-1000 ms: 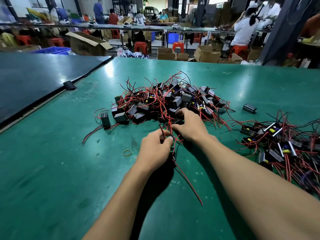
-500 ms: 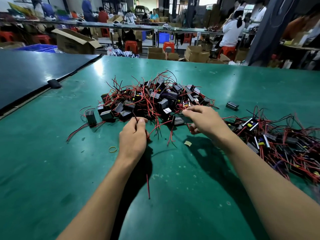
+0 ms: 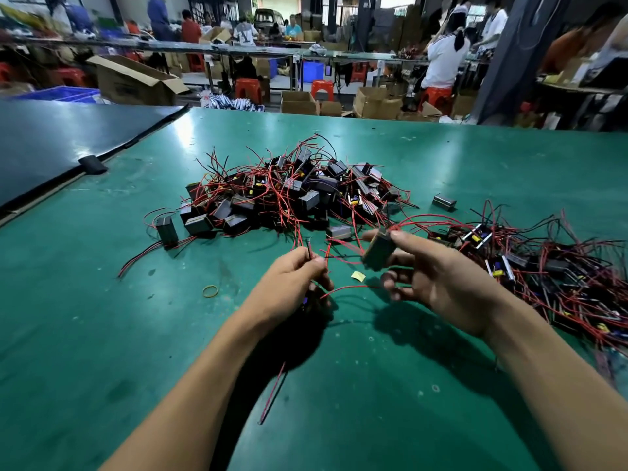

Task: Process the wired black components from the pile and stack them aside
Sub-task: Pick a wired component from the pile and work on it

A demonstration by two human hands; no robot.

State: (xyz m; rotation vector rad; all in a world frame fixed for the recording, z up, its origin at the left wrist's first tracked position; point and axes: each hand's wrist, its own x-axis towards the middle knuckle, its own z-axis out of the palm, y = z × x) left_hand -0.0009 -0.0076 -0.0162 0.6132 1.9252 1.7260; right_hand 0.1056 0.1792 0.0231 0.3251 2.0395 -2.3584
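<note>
A pile of black components with red and black wires (image 3: 292, 195) lies in the middle of the green table (image 3: 102, 334). A second heap of wired components (image 3: 557, 277) spreads along the right. My right hand (image 3: 438, 283) holds one black component (image 3: 379, 249) between thumb and fingers just above the table, its red wires arching to the right. My left hand (image 3: 292, 283) is curled round a bundle of red and black wires; what hangs under the palm is mostly hidden.
A lone black component (image 3: 444, 201) sits right of the pile and another (image 3: 166, 229) stands at its left. A yellow rubber band (image 3: 210, 291) and a small yellow scrap (image 3: 358, 276) lie near my hands. A dark board (image 3: 51, 141) covers the left. People work at benches behind.
My right hand has lifted a black component off the pile's near edge and drawn it toward me. My left hand keeps its grip on the wires and has shifted slightly right.
</note>
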